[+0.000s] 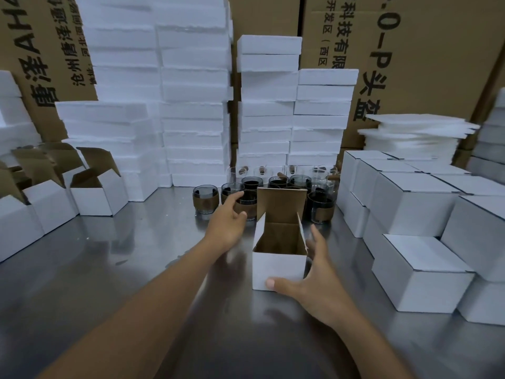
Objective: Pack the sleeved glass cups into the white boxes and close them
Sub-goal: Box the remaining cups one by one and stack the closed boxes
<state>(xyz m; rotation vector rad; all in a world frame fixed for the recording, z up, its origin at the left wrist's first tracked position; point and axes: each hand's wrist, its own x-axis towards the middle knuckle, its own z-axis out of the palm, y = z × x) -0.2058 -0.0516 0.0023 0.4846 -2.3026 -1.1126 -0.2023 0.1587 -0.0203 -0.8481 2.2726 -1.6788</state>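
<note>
Sleeved cups [205,199] behind open box [278,272], lid [281,203] hiding some; foam stacks [194,110] beyond.

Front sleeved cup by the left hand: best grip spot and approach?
Wrap the brown sleeve at mid-height of the cup, coming from the near-left, where the left hand is. It stands upright; other cups crowd behind and the open box blocks its right, so that side looks freest.
</note>
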